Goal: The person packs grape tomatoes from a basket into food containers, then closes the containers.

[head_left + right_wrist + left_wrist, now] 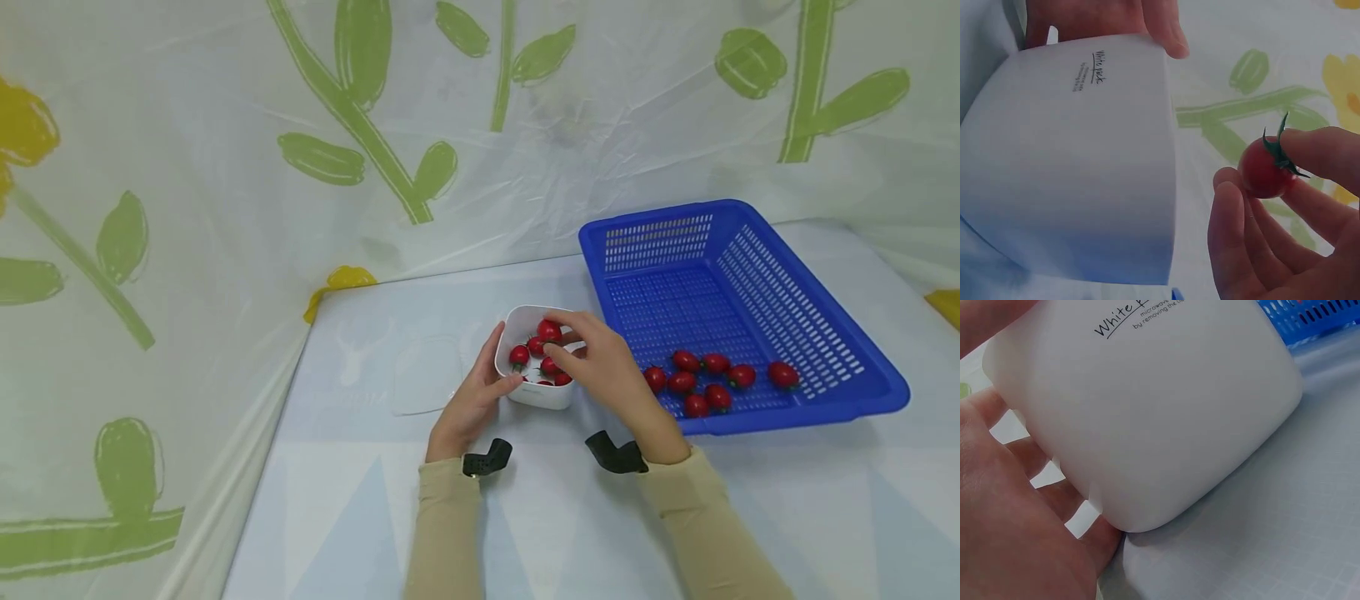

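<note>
A white plastic container [542,396] stands on the table with several red cherry tomatoes [519,356] inside. My left hand [474,400] holds its left side, thumb at the rim and fingers along the wall; in the left wrist view the fingers [1060,494] reach around the lower edge. Over the container's right side is my right hand [611,367]. It pinches a cherry tomato [1266,169] with a green stem top, seen just past the rim in the right wrist view.
A blue plastic basket [840,407] sits to the right, with several cherry tomatoes [716,396] near its front side. A clear, flat lid-like piece [427,379] lies left of the container. Behind the table hangs a pale curtain [480,167] with green leaves.
</note>
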`<state>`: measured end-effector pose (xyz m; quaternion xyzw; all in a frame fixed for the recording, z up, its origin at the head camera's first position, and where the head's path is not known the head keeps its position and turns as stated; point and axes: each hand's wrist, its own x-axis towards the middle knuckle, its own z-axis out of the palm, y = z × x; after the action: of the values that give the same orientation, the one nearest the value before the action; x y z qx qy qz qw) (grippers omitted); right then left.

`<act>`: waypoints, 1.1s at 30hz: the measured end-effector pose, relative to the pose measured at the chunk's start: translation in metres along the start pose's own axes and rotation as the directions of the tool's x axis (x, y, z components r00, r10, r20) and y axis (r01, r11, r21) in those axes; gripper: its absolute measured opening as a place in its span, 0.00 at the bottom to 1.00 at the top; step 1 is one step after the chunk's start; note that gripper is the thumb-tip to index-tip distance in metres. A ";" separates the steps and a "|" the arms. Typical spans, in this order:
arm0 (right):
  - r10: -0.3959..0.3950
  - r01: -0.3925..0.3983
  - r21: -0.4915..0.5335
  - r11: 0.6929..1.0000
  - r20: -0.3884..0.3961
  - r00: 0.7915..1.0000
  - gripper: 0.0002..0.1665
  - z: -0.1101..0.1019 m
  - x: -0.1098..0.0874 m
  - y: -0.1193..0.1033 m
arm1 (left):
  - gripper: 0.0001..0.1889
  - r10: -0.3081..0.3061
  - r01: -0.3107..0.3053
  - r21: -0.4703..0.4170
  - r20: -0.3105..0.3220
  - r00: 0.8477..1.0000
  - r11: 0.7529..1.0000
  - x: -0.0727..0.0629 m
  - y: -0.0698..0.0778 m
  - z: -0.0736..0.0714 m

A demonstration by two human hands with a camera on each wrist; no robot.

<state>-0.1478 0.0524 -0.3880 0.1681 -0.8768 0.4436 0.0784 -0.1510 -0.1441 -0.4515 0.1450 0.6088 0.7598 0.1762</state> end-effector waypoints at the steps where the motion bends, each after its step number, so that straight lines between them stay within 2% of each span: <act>1: -0.002 0.002 0.004 1.000 0.013 1.000 0.26 0.001 0.000 0.000 | 0.43 0.005 -0.005 -0.003 0.002 1.000 1.000 0.000 0.000 0.000; 7: -0.038 0.038 -0.001 0.999 0.060 0.997 0.23 0.011 0.001 0.001 | 0.42 0.015 -0.015 -0.005 0.009 1.000 1.000 0.000 -0.001 -0.001; 12: 0.000 0.004 -0.066 0.998 0.068 0.998 0.23 0.021 -0.001 0.001 | 0.41 0.009 -0.009 -0.008 0.009 1.000 1.000 0.000 -0.003 -0.001; 18: 0.040 -0.032 -0.143 0.989 0.059 0.997 0.25 0.030 -0.001 0.004 | 0.42 0.019 -0.019 -0.014 0.019 1.000 1.000 0.001 -0.003 0.000; 24: 0.013 -0.006 -0.160 0.987 0.042 0.999 0.25 0.033 -0.001 0.005 | 0.41 0.014 -0.014 -0.012 0.014 1.000 1.000 0.001 -0.003 -0.001; 27: -0.005 0.008 -0.151 0.988 0.021 1.000 0.25 0.034 -0.002 0.005 | 0.39 0.004 -0.004 -0.019 -0.004 1.000 1.000 0.004 -0.011 -0.004; 33: -0.011 0.013 -0.164 0.986 0.013 1.000 0.24 0.036 -0.002 0.005 | 0.39 0.000 0.000 -0.001 0.007 1.000 1.000 0.001 -0.003 -0.001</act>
<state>-0.1479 0.0270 -0.4137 0.1690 -0.9099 0.3682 0.0892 -0.1521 -0.1436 -0.4551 0.1478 0.6080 0.7594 0.1786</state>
